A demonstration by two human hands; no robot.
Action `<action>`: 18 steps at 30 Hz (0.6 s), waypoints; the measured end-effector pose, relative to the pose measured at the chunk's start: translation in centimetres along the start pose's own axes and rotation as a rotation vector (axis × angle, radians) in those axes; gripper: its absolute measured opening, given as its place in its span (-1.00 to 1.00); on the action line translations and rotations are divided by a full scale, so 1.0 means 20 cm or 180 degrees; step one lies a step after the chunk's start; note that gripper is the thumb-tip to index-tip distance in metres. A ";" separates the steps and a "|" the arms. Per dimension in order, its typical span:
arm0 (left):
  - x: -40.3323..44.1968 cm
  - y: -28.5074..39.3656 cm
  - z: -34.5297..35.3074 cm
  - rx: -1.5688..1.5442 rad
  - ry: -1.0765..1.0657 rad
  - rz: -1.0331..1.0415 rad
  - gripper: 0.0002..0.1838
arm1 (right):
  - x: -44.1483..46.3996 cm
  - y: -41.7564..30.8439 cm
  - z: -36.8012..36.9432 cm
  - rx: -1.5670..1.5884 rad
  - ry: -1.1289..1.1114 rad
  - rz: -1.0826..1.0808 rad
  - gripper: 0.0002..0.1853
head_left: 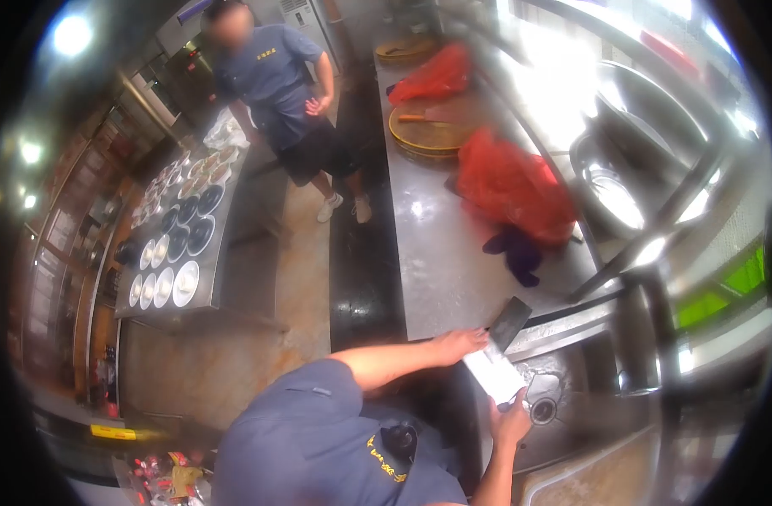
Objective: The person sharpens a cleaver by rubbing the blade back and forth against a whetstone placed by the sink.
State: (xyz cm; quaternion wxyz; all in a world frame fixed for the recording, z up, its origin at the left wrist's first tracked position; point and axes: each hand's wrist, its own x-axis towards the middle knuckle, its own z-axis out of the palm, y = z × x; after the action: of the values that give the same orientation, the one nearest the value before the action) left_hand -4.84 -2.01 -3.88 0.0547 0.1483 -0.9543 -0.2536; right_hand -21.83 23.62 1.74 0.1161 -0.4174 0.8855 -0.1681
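Note:
A cleaver (494, 371) with a broad, glare-white blade lies across the near end of a dark rectangular block (511, 324), which looks like a whetstone. My right hand (510, 420) is closed around the cleaver's dark handle end. At the blade's other end, beside the block, my left hand (464, 345) presses with its fingers together. Its fingertips are partly lost in the glare. Under both hands is a metal sink (576, 371) with a round drain (543, 411).
Along the steel counter (428, 270) lie red plastic bags (508, 185), a dark purple cloth (517, 253) and a round yellow-rimmed tray (407, 152). Metal basins (610, 181) lean at right. Another person (276, 84) stands beside a table (234, 228) of filled plates (185, 282).

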 end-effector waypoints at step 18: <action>0.28 -0.11 -0.08 -0.0456 0.0314 -0.0071 -0.31 | 0.47 0.08 -0.08 -0.0252 -0.0122 -0.0263 0.08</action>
State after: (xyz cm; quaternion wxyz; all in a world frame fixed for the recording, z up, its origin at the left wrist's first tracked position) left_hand -9.27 -6.31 -3.40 0.1092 0.1670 -0.9282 -0.3141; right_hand -29.37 17.49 2.01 0.1093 -0.4610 0.8711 -0.1296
